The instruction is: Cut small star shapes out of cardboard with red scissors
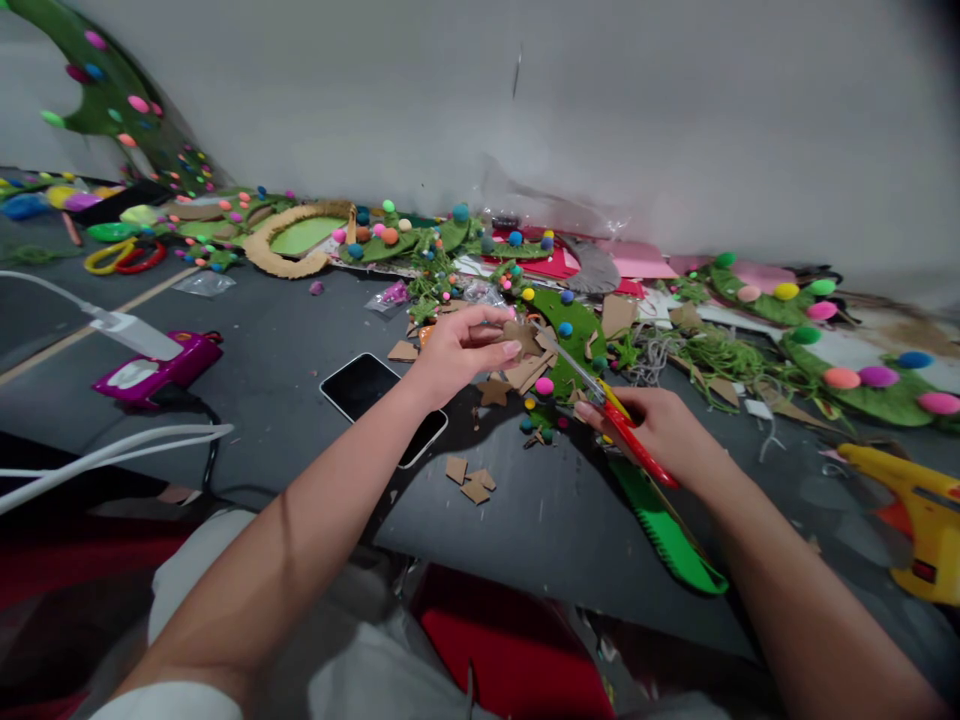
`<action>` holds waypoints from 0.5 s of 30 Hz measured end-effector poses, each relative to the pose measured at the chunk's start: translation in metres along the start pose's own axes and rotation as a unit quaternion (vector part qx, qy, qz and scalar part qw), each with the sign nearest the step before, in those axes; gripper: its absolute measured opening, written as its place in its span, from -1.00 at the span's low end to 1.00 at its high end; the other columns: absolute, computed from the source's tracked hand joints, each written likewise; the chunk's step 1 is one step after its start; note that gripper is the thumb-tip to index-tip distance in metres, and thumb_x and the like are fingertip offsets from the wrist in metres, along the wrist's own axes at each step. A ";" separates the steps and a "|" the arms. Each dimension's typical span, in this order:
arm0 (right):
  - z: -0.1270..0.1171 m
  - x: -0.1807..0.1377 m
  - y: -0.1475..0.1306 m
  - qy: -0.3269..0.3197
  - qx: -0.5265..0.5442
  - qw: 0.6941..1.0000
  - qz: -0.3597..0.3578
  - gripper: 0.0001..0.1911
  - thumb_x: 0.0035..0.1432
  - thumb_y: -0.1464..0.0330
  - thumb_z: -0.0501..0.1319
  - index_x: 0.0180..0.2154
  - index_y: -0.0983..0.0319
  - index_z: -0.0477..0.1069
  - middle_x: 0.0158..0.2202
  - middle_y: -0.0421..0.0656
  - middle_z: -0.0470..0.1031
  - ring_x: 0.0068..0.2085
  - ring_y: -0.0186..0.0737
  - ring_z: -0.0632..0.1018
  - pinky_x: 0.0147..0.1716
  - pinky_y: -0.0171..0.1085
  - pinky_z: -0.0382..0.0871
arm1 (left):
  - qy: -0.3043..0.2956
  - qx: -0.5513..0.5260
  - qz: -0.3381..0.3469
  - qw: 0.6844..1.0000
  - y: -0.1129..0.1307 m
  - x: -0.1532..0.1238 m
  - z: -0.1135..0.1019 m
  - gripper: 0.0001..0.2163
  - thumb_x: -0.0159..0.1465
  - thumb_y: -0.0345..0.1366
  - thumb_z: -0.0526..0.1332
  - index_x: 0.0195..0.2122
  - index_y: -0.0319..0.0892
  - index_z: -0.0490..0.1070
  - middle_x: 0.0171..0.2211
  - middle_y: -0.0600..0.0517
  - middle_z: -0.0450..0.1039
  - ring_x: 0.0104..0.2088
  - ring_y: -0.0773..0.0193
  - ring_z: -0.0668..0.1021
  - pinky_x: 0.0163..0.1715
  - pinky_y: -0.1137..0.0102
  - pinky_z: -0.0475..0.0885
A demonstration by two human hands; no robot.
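Note:
My left hand pinches a small brown cardboard piece above the grey floor mat. My right hand grips red-and-yellow scissors, whose blades point up and left and meet the cardboard piece. Under the hands lie brown cardboard scraps, a cardboard star and small pom-poms. A dark phone rests face up just left of my left wrist. A green serrated strip lies beneath my right forearm.
A yellow glue gun sits at the right edge. A magenta device with white cables lies at left. Green felt shapes with pom-poms, a cardboard ring and spare scissors line the white wall.

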State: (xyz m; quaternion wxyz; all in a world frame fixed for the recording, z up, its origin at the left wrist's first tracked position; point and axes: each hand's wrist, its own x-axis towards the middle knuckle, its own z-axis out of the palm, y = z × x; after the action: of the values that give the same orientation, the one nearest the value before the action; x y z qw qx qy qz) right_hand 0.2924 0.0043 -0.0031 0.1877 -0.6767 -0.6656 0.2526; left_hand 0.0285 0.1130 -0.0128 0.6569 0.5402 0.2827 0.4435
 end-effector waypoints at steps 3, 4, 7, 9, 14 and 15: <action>0.000 0.000 0.000 0.002 0.001 1.000 -0.005 -0.48 0.17 -0.14 0.33 -0.41 0.19 0.57 -0.57 -0.23 0.40 -0.52 -0.24 0.39 -0.51 -0.30 0.20 | 0.002 0.000 0.000 1.000 0.000 0.000 0.000 -0.65 0.07 -0.31 0.56 -0.15 -0.14 0.52 -0.31 0.09 0.66 -0.27 0.24 0.73 -0.06 0.21 0.70; 0.000 0.000 0.000 0.005 0.000 1.000 -0.006 -0.47 0.16 -0.15 0.33 -0.41 0.20 0.59 -0.57 -0.23 0.41 -0.51 -0.24 0.40 -0.52 -0.30 0.20 | 0.001 -0.001 -0.001 1.000 0.000 0.000 0.000 -0.65 0.07 -0.31 0.56 -0.15 -0.14 0.52 -0.31 0.08 0.66 -0.27 0.24 0.73 -0.06 0.20 0.70; 0.001 0.001 0.001 0.017 -0.004 1.000 -0.006 -0.45 0.14 -0.17 0.33 -0.38 0.21 0.63 -0.58 -0.22 0.41 -0.51 -0.22 0.41 -0.53 -0.30 0.21 | 0.001 -0.004 -0.008 1.000 0.001 0.000 0.000 -0.65 0.07 -0.31 0.56 -0.15 -0.14 0.53 -0.31 0.07 0.67 -0.27 0.23 0.73 -0.05 0.20 0.70; 0.001 0.000 0.002 0.022 -0.008 1.000 -0.009 -0.44 0.13 -0.17 0.34 -0.37 0.22 0.65 -0.57 -0.21 0.41 -0.51 -0.23 0.40 -0.53 -0.31 0.22 | 0.001 -0.005 -0.014 1.000 0.002 0.000 0.001 -0.66 0.07 -0.31 0.56 -0.16 -0.14 0.53 -0.31 0.07 0.68 -0.26 0.22 0.74 -0.05 0.20 0.70; 0.001 -0.001 0.002 0.036 -0.019 0.999 -0.019 -0.38 0.12 -0.21 0.32 -0.47 0.24 0.60 -0.59 -0.20 0.35 -0.52 -0.26 0.33 -0.54 -0.30 0.17 | -0.002 -0.015 -0.017 1.000 0.003 -0.001 0.002 -0.65 0.06 -0.33 0.56 -0.17 -0.15 0.51 -0.33 0.08 0.68 -0.27 0.25 0.74 -0.09 0.26 0.70; 0.001 -0.001 0.001 0.038 -0.020 0.999 -0.019 -0.37 0.11 -0.22 0.31 -0.47 0.23 0.60 -0.59 -0.21 0.33 -0.52 -0.26 0.32 -0.53 -0.30 0.17 | -0.002 -0.017 -0.018 1.000 0.003 -0.001 0.002 -0.65 0.06 -0.33 0.56 -0.17 -0.16 0.51 -0.33 0.09 0.67 -0.27 0.25 0.74 -0.09 0.27 0.70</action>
State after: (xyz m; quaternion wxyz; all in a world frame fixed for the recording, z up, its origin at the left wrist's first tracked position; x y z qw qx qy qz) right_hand 0.2929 0.0030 -0.0041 0.2038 -0.6765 -0.6759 0.2097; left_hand 0.0285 0.1111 -0.0093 0.6742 0.5247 0.2834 0.4357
